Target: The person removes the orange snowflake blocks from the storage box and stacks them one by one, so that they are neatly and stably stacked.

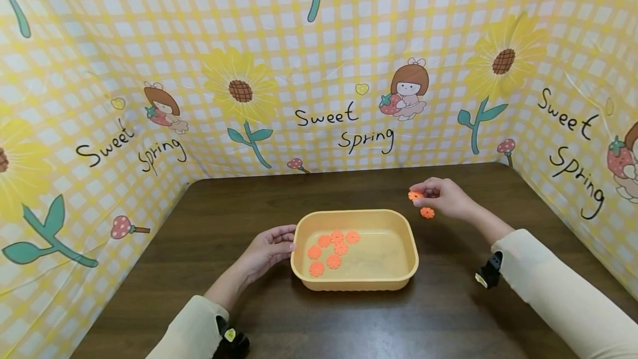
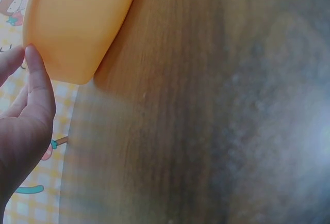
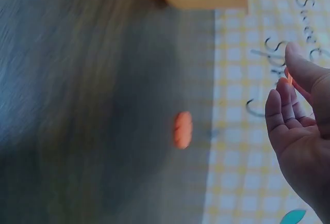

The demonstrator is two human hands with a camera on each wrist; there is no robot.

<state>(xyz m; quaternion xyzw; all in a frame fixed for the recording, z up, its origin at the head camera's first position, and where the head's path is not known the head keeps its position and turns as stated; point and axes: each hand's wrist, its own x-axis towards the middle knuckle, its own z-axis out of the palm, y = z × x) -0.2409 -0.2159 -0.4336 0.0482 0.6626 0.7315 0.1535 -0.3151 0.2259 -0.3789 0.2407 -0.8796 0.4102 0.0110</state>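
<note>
Several flat orange flower-shaped pieces [image 1: 334, 261] lie in the left half of a yellow plastic basin [image 1: 384, 281]. At the basin's left end is my left hand [image 1: 264, 251], thumb and fingertips touching the rim from outside; the left wrist view shows them against the basin's wall [image 2: 77, 33]. My right hand [image 1: 443, 198], behind and right of the basin, pinches one orange flower-shaped piece [image 1: 415, 195] between thumb and fingers, above the table. Just below that hand another orange flower-shaped piece [image 1: 427, 213] lies on the table, also visible in the right wrist view.
The dark wooden table [image 1: 239, 198] extends around the basin. A yellow checked cloth [image 1: 319, 71] with printed flowers and figures hangs along the back and both sides. Black wrist cameras [image 1: 488, 271] sit at both sleeve cuffs.
</note>
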